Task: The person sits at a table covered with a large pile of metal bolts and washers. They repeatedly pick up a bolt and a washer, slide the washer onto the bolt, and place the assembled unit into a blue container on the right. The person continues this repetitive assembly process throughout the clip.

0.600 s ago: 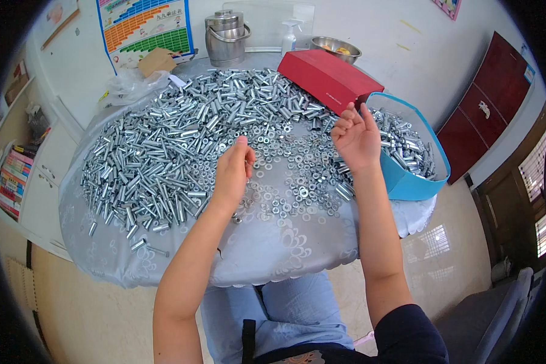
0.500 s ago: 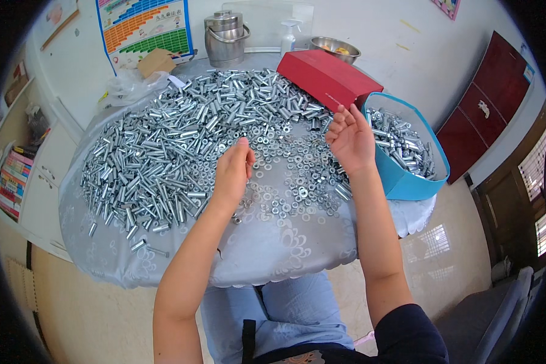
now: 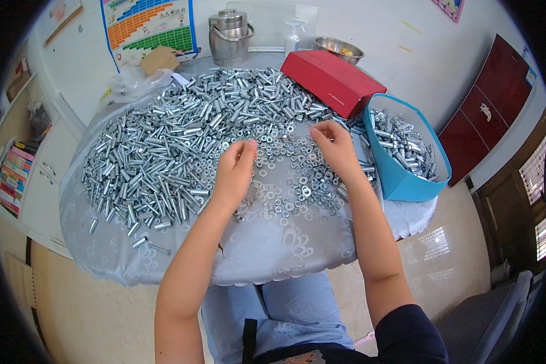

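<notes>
Over the middle of the table, my left hand [image 3: 234,171] is closed, with thumb and forefinger together above the metal washers [image 3: 264,145]. Whatever it may hold is hidden. My right hand [image 3: 336,149] hovers over the right side of the washers and nuts [image 3: 306,192], its fingers curled toward the thumb; nothing I can name shows in them. A wide heap of silvery bolts and metal sleeves [image 3: 145,151] covers the left and back of the table. To the right of my right hand stands a blue fabric box [image 3: 409,188], filled with bolt assemblies [image 3: 403,145].
A red box [image 3: 330,79] lies behind the blue one. Along the back are a steel lidded pail [image 3: 229,45], a spray bottle [image 3: 292,37], a steel bowl [image 3: 355,56] and a clear plastic bag [image 3: 130,85]. A patterned silver cloth [image 3: 273,255] covers the table.
My right hand has moved left, away from the blue box's rim, and its spread fingers have curled. My left hand stays in nearly the same place, with thumb and forefinger now raised together.
</notes>
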{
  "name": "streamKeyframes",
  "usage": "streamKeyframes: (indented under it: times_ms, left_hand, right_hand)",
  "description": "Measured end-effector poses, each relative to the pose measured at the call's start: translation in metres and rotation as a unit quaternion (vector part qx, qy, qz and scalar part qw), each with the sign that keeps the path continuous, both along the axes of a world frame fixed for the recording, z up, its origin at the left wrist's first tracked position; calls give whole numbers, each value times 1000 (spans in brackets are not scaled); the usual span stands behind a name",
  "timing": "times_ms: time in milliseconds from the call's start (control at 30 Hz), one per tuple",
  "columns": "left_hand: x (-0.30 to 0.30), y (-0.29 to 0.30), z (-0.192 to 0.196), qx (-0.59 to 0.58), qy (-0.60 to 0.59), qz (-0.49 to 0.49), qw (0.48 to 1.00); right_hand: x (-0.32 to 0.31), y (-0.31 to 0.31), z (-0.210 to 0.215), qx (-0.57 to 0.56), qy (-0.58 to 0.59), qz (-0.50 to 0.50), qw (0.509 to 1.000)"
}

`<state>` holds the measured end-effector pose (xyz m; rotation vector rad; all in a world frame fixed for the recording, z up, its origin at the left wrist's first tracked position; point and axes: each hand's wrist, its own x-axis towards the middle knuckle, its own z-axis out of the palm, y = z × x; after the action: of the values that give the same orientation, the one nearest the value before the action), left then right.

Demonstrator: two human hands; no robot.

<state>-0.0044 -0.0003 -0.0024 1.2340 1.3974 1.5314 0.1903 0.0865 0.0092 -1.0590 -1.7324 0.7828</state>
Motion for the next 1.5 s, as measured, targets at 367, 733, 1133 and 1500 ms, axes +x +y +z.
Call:
streamKeyframes:
  times_ms: [367,733,1133,1500]
  left_hand:
    - [-74,12,-29,-76,569,325,751]
    - [-87,11,-27,-238,565,300,731]
    - [-95,10,-29,-200,594,294,722]
    - [-93,10,-30,-189,588,276,737]
  right_hand:
    - [36,23,-24,-14,-400,-187,897]
    - [42,42,-32,-93,-376,-222,895]
    - [45,50,-37,-64,-368,-235,898]
    - [55,62,-44,2,-351,-212,912]
